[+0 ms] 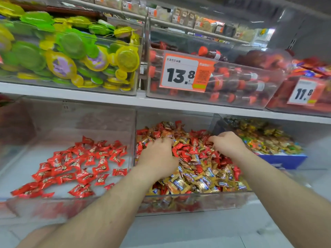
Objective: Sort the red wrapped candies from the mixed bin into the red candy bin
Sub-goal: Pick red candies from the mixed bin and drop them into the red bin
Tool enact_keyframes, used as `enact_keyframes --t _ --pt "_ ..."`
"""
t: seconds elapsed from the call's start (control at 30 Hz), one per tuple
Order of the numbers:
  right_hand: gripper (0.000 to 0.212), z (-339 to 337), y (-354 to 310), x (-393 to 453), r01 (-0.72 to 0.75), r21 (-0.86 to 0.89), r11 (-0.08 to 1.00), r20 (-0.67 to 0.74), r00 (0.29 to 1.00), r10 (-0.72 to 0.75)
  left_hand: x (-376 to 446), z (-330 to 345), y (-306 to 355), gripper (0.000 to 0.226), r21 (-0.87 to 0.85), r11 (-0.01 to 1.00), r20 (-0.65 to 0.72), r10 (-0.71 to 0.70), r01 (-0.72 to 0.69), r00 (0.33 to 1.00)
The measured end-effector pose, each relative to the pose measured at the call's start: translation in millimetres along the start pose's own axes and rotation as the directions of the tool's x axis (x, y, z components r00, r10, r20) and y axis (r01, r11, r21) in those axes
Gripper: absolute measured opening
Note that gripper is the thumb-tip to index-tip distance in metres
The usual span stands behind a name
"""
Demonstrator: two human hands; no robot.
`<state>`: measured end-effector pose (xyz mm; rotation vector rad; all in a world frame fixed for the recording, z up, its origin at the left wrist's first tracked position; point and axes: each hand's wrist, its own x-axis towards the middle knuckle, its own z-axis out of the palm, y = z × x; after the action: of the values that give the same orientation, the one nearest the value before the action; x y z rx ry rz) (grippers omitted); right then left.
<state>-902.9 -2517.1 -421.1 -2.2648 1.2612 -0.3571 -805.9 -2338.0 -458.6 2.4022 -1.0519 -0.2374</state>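
left hand and right hand laid knuckles-up in mixed bin, fingers buried, grip cannot be told | red candies jumbled, long axes every way | red bin just left

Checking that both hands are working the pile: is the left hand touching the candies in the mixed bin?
Touching. The head view shows the left hand resting on the candies in the mixed bin, fingers curled into the pile.

Both forearms are bare right up to the edge of view, with no sleeve showing. The left hand and the right hand wear no gloves, rings, watch or wristband that I can see.
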Motion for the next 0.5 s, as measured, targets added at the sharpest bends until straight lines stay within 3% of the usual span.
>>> enact_keyframes --t 0.2,0.27,0.4,0.5 --pt "0.021 20 -18 18 0.219 -0.145 0.965 0.131 0.971 -0.200 5 4 -1 0.044 0.107 0.994 0.004 0.017 -0.018 1.000" --pt "0.020 29 -30 19 0.233 -0.205 0.951 0.184 0.963 -0.196 4 4 -3 0.049 0.175 0.984 0.003 0.020 -0.020 1.000" --pt "0.079 51 -44 18 0.208 -0.238 0.949 0.417 0.904 -0.094 2 3 -4 0.056 0.277 0.961 -0.010 0.005 -0.002 1.000" --pt "0.099 57 -43 13 0.337 -0.201 0.920 0.480 0.852 -0.207 3 2 -6 0.056 0.273 0.962 -0.017 -0.016 0.021 1.000"
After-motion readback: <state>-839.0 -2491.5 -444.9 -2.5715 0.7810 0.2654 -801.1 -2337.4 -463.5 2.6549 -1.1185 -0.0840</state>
